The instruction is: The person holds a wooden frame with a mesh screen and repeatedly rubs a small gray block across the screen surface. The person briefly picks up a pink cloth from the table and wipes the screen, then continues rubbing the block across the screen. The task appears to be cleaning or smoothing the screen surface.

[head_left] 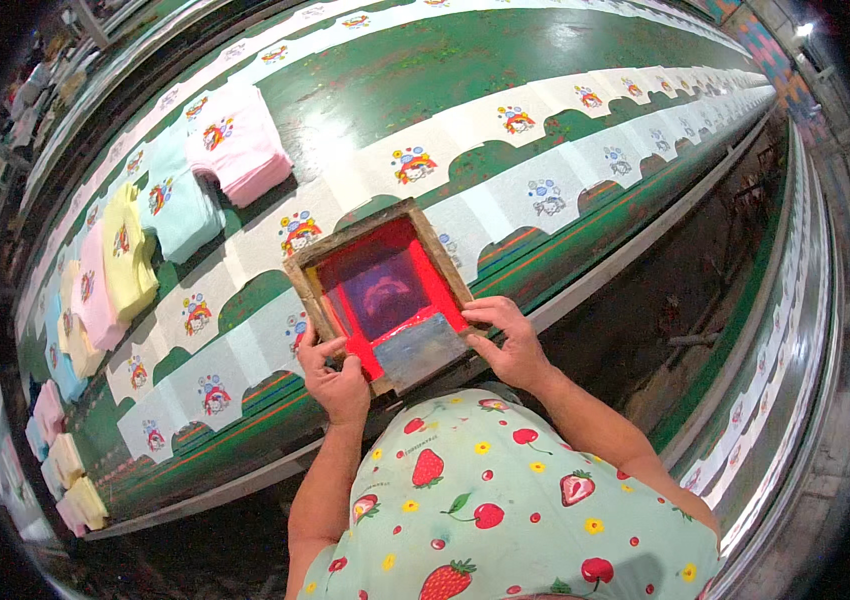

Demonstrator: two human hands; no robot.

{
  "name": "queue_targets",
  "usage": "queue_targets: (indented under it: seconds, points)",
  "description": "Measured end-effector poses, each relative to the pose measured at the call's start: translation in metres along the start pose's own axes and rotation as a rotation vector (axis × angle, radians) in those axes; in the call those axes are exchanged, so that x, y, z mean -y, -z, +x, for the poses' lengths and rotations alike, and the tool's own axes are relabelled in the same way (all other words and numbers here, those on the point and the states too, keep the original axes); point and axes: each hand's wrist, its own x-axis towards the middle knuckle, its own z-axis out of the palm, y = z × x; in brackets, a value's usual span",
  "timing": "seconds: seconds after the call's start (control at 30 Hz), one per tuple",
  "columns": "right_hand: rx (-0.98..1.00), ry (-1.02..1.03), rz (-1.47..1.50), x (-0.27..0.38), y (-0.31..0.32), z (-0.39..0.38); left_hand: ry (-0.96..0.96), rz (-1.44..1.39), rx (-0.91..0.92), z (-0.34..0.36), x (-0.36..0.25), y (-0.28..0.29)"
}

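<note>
A wooden screen-printing frame is held tilted in front of me, over the near edge of the long green table. Its mesh is dark purple in the middle with bright red ink around it. Across the frame's near end lies a flat grey squeegee blade. My left hand is closed on the near left corner, with the thumb by the blade. My right hand pinches the right side between thumb and fingers. Under and beside the frame run rows of white fabric pieces with cartoon prints.
Folded stacks of pink cloth, light blue cloth and yellow cloth sit on the green table at the left. Smaller stacks lie at its left end. Another long table with printed pieces stands at the right, across a dark gap.
</note>
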Motion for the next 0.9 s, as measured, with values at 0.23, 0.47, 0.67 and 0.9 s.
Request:
queue_targets:
  seconds: [0.23, 0.47, 0.67, 0.9]
  points:
    - [0.017, 0.054, 0.011, -0.051, 0.078, 0.013, 0.055, -0.049, -0.021, -0.012, -0.021, -0.087]
    - [0.138, 0.070, 0.104, -0.072, 0.115, 0.021, 0.186, -0.028, -0.030, -0.015, -0.025, -0.103]
    - [0.156, 0.145, 0.049, -0.067, 0.125, 0.029, 0.178, -0.137, -0.022, -0.015, -0.011, -0.103]
    - [0.223, 0.339, -0.045, -0.045, 0.125, 0.043, 0.169, -0.086, -0.044, -0.019, -0.007, -0.107]
